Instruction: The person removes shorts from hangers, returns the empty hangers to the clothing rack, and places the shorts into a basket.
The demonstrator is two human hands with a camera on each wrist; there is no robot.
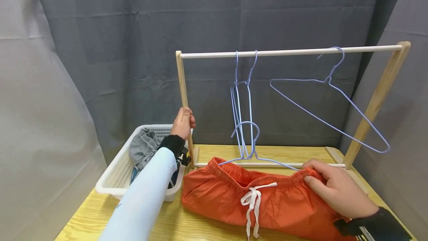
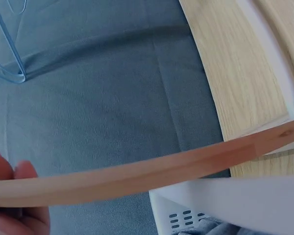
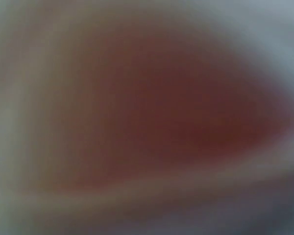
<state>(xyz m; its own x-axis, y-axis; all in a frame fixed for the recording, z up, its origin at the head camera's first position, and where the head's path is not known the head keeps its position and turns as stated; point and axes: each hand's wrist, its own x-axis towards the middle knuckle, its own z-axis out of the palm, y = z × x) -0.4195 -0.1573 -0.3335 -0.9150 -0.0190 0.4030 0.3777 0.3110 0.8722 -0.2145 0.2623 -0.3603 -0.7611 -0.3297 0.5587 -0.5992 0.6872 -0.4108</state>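
My left hand [image 1: 182,125] grips the left wooden post [image 1: 182,79] of a small clothes rack; in the left wrist view its fingers [image 2: 25,171] wrap round that post. Orange shorts [image 1: 217,196] with a tied white drawstring [image 1: 253,200] lie at the front of the rack. My right hand [image 1: 337,187] pinches their waistband at the right end, thumb in front. A light purple hanger [image 1: 245,124] sits in the waist opening, its hook pointing up and its lower part hidden inside the shorts. The right wrist view is a dark reddish blur.
More purple hangers hang from the white rail [image 1: 294,51]: two near the middle, and one [image 1: 329,79] turned broadside at the right. A white basket [image 1: 113,190] with grey and dark clothes [image 1: 143,148] stands left of the rack. Grey curtains [image 1: 187,14] enclose the wooden table [image 1: 83,215].
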